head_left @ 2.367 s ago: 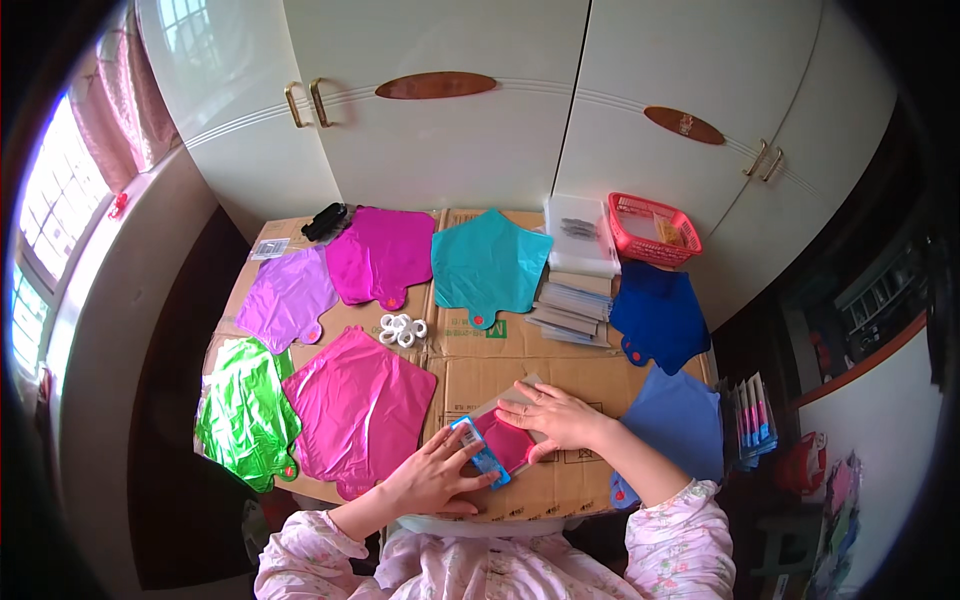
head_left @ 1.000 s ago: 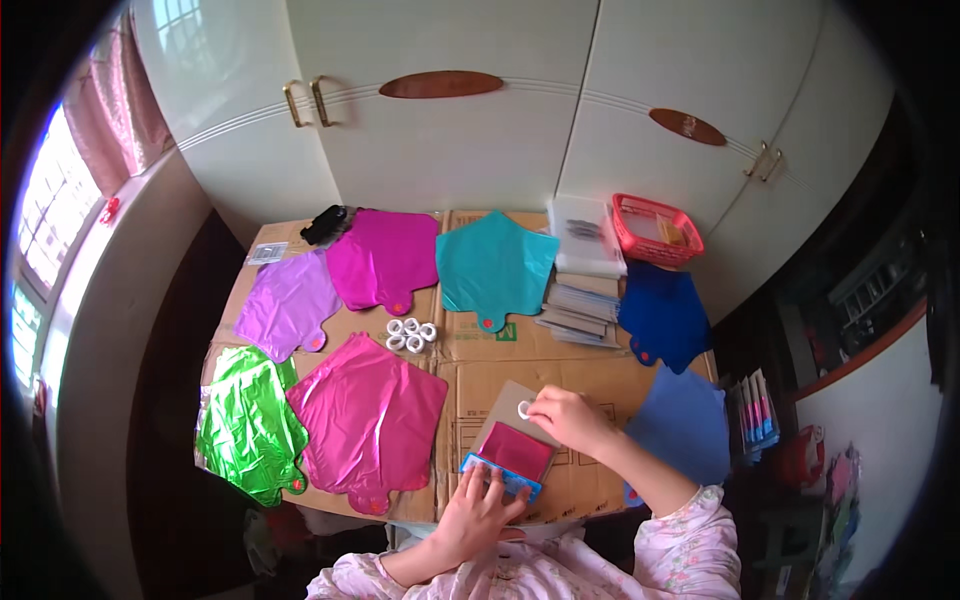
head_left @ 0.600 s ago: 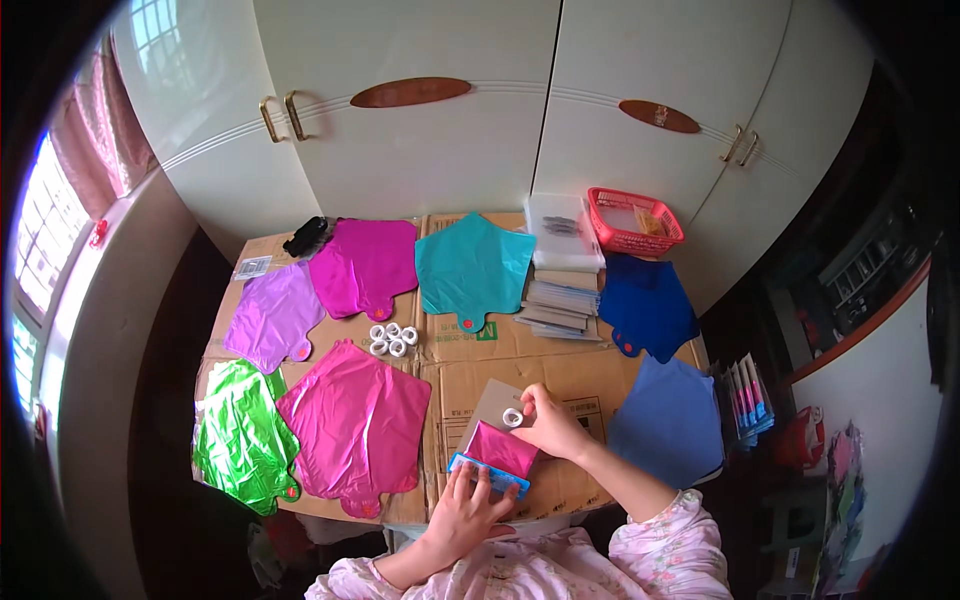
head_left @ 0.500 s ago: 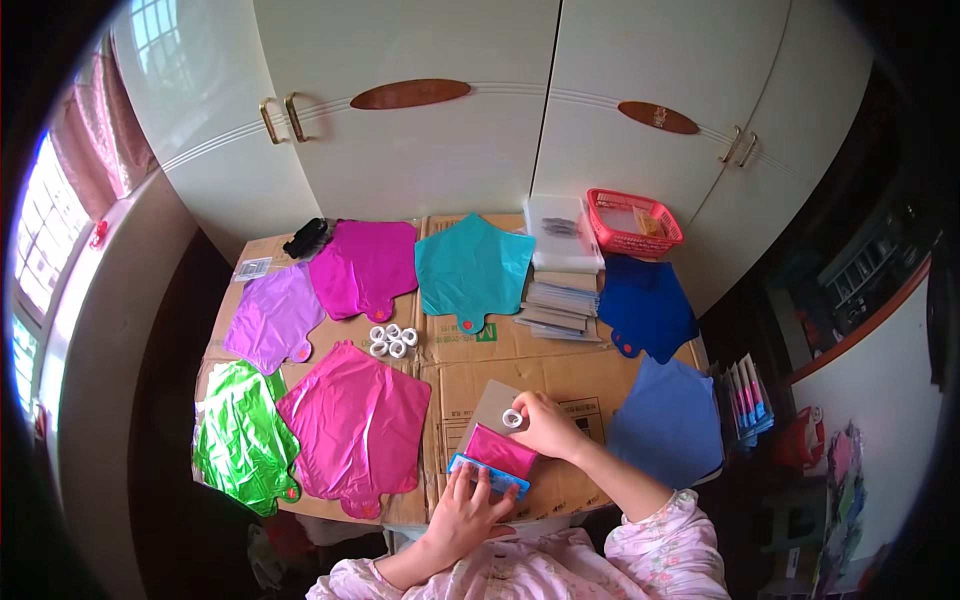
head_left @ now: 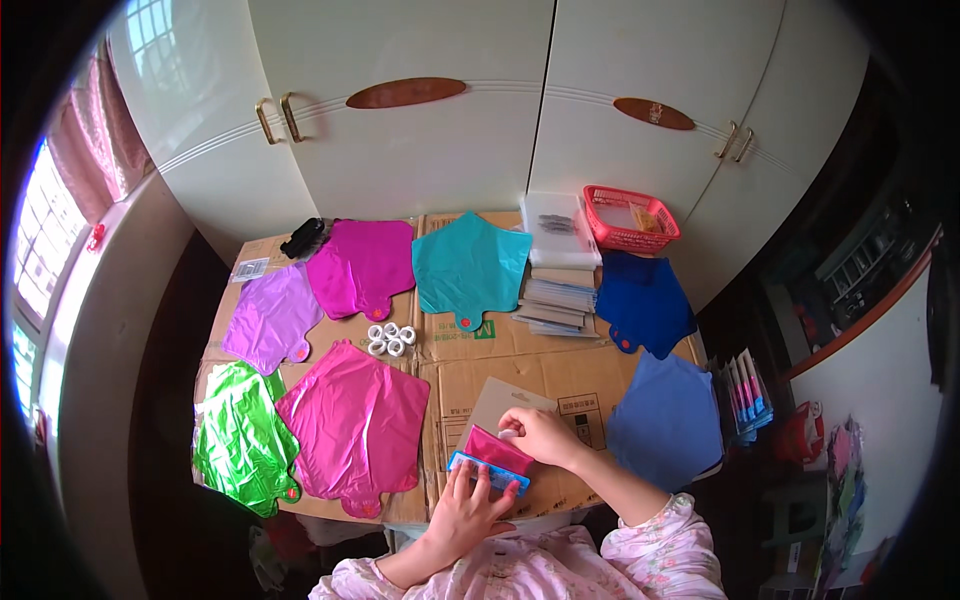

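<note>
In front of me on the cardboard lies a grey card (head_left: 490, 402) with a hang hole at its far end. A folded pink foil piece (head_left: 498, 452) covers its near part, with a blue printed header (head_left: 488, 474) along the near edge. The fingers of my left hand (head_left: 466, 502) press on that header and hold it. My right hand (head_left: 545, 437) is closed in a pinch on a small white ring-shaped roll (head_left: 508, 433), right at the far edge of the pink foil. Most of this roll is hidden by my fingers. Several similar white rolls (head_left: 392, 340) sit in a cluster further left.
Flat foil balloons surround the work spot: pink (head_left: 355, 430), green (head_left: 240, 435), lilac (head_left: 270, 315), magenta (head_left: 362, 265), teal (head_left: 470, 265), dark blue (head_left: 645, 300) and light blue (head_left: 665, 410). Behind are stacked cards (head_left: 560, 305), clear bags (head_left: 560, 230) and a red basket (head_left: 630, 235).
My right hand has moved slightly nearer, bringing the white roll down to the pink foil's far edge. The roll is now mostly covered by the fingers. My left hand keeps its place.
</note>
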### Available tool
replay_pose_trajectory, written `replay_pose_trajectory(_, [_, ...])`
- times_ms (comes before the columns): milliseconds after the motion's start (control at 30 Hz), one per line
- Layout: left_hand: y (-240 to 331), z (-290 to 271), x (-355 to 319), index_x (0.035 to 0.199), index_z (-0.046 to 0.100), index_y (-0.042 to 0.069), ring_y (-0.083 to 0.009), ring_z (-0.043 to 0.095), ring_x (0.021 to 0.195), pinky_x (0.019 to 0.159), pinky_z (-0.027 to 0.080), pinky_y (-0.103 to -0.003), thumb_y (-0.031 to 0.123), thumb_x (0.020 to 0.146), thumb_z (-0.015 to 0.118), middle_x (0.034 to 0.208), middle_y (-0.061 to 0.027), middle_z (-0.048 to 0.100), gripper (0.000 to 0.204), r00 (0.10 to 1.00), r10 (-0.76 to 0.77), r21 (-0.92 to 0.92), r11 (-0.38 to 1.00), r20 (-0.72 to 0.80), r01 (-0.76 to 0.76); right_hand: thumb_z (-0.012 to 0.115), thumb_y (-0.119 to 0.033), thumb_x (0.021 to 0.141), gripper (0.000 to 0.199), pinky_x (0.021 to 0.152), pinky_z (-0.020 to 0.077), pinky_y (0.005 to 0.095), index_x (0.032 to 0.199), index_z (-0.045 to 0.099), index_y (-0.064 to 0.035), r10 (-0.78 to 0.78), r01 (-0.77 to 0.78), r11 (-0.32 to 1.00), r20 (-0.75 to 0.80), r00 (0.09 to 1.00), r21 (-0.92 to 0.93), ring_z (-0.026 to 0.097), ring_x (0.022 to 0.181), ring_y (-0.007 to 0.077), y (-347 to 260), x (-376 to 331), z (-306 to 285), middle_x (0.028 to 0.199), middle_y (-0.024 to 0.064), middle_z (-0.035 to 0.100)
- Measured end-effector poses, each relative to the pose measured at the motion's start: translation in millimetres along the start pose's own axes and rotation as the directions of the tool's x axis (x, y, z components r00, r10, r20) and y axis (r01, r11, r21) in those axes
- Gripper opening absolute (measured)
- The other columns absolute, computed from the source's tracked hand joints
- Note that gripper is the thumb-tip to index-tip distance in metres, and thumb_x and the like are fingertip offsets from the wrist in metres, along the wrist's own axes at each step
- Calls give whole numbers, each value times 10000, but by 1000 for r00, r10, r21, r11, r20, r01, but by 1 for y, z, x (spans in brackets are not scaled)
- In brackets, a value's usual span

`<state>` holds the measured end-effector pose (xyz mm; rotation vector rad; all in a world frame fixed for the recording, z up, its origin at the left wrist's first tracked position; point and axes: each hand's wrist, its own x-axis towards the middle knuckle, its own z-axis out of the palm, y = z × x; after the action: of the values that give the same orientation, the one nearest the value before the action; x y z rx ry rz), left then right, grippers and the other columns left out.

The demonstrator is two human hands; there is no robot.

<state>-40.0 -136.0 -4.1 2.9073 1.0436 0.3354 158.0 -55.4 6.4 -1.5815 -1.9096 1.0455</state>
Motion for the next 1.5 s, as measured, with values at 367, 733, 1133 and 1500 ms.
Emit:
replay_pose_trajectory(367, [1, -4, 0, 1340, 428, 243, -482, 462, 1109, 985, 371, -569, 592, 746, 601, 1187, -255, 491, 710, 1000, 8, 4, 1000, 20, -8, 545, -39, 910, 133, 786, 488, 256, 1011, 608, 21, -40, -68, 906, 242, 969, 419, 605, 863, 104, 17, -3, 3, 943, 61, 664])
replay_pose_trajectory(733, [1, -6, 1, 1340, 428, 239, -482, 465, 1101, 981, 375, -568, 590, 742, 608, 1187, -256, 489, 717, 1000, 9, 9, 1000, 13, -9, 543, -132, 947, 225, 810, 471, 246, 1119, 546, 13, 44, -316, 737, 425, 904, 597, 588, 936, 100, 13, -2, -3, 1037, 67, 627])
replay_pose_trajectory(1133, [0, -6, 3, 1300, 464, 256, -474, 480, 1074, 931, 417, -553, 605, 729, 620, 1181, -241, 483, 687, 1000, 15, 20, 1000, 18, -15, 634, -254, 894, 305, 748, 465, 259, 1039, 627, 14, -1, -212, 857, 413, 911, 470, 569, 829, 79, 30, 8, -3, 914, 27, 658])
replay_pose_trajectory(1500, [-8, -9, 10, 1249, 488, 196, -387, 549, 961, 839, 490, -480, 245, 795, 575, 1071, -193, 539, 464, 994, 108, 172, 979, 18, -110, 725, -319, 762, 314, 767, 471, 398, 891, 611, -56, -71, 98, 971, 131, 989, -217, 601, 873, 293, 2, 10, -18, 876, 111, 617])
